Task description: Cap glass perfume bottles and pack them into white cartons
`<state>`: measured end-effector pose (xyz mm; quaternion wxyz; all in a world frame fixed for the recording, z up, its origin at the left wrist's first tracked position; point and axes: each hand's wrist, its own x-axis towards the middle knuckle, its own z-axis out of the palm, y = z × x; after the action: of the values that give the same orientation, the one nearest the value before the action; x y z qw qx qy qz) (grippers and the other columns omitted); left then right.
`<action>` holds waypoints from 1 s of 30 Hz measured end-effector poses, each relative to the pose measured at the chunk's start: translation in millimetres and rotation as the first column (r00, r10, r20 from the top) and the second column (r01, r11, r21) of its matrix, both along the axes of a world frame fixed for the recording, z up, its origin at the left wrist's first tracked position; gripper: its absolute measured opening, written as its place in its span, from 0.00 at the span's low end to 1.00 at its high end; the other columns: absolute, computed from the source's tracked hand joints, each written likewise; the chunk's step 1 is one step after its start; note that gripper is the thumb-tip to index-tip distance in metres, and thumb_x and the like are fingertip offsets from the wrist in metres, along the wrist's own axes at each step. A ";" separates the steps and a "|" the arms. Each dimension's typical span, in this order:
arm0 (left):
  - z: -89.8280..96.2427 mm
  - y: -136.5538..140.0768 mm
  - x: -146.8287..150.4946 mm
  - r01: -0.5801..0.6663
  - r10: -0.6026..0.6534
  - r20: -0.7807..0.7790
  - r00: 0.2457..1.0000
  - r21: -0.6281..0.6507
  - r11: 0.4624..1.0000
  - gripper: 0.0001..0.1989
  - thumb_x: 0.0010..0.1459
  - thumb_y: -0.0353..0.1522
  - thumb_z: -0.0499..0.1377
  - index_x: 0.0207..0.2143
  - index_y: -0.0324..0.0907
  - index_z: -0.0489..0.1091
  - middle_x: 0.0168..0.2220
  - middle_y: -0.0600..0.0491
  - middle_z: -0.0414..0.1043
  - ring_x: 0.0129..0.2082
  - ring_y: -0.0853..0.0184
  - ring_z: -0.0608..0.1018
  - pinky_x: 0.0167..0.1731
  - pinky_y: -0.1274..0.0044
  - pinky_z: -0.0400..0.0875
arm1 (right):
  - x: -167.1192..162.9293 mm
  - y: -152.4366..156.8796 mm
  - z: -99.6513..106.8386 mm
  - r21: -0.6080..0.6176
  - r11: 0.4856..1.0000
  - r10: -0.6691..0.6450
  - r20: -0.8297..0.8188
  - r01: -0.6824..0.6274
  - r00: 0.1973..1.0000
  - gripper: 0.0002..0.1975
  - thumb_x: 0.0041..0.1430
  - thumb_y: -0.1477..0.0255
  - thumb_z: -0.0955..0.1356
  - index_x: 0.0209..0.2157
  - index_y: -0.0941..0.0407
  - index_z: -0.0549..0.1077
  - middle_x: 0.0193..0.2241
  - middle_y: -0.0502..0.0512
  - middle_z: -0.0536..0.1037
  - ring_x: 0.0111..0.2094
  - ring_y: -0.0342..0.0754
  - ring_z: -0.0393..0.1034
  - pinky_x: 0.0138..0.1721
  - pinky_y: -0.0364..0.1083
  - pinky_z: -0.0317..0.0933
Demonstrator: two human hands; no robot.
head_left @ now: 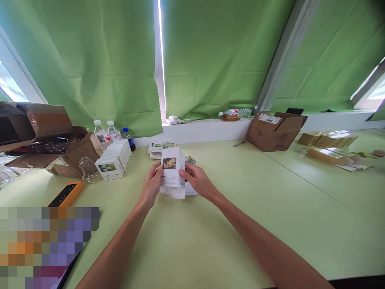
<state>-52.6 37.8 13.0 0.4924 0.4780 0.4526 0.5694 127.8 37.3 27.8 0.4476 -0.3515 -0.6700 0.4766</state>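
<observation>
Between my two hands is a white carton [170, 173] printed with a picture of yellow-orange blossoms, its bottom flaps hanging loose. My left hand [152, 182] pinches its left edge, thumb on the front. My right hand [196, 178] grips the right side panel, thumb in front and fingers partly hidden behind. Just past the right fingers, a shiny, clear-and-gold item [190, 160] shows on the table. Below the carton, a white piece [190, 189] lies partly covered. Farther back stand a small white box [155, 149] and a clear packet [168, 144].
A row of white boxes [110, 168] stands left, near plastic bottles [102, 134] and an open cardboard box [70, 158]. An orange power strip [66, 193] lies closer. At right are another cardboard box [270, 130] and flat cartons [327, 156]. Bottles [237, 113] lie on the ledge.
</observation>
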 end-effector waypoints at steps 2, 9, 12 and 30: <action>0.0 1.2 -2.1 0.008 -0.007 0.028 1.000 -0.018 1.000 0.27 0.51 0.47 0.60 0.52 0.46 0.67 0.41 0.50 0.76 0.34 0.65 0.76 0.31 0.76 0.67 | 3.5 7.3 -5.7 -0.019 1.000 -0.022 -0.026 0.021 0.999 0.27 0.59 0.59 0.65 0.57 0.54 0.65 0.41 0.56 0.78 0.41 0.54 0.73 0.43 0.55 0.69; 7.1 -1.1 -4.7 -0.021 0.024 0.058 0.998 -0.049 0.999 0.28 0.47 0.45 0.64 0.48 0.44 0.67 0.44 0.47 0.74 0.39 0.61 0.77 0.33 0.73 0.70 | 9.4 13.0 -10.1 -0.071 0.995 -0.080 -0.085 0.074 0.993 0.35 0.58 0.62 0.67 0.63 0.54 0.53 0.39 0.56 0.79 0.35 0.51 0.74 0.45 0.57 0.69; 6.3 -0.1 -6.3 -0.049 0.052 0.074 0.996 -0.035 0.998 0.27 0.46 0.44 0.65 0.48 0.44 0.67 0.46 0.46 0.73 0.41 0.61 0.76 0.35 0.73 0.70 | 8.3 9.5 -6.4 -0.083 0.996 -0.028 -0.091 0.020 0.995 0.35 0.58 0.61 0.67 0.64 0.52 0.53 0.38 0.55 0.78 0.37 0.51 0.74 0.44 0.56 0.70; 15.7 -8.8 -1.2 0.206 -0.206 -0.005 0.978 0.042 0.978 0.29 0.50 0.45 0.61 0.55 0.52 0.64 0.49 0.49 0.72 0.35 0.65 0.77 0.31 0.75 0.71 | 18.6 17.4 -5.7 -0.081 0.995 -0.067 -0.119 0.057 0.991 0.21 0.55 0.62 0.68 0.50 0.51 0.72 0.38 0.54 0.77 0.38 0.48 0.71 0.31 0.47 0.73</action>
<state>-53.8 29.1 28.7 0.5385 0.5328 0.3884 0.5247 146.4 54.7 22.1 0.4884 -0.3595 -0.6112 0.5085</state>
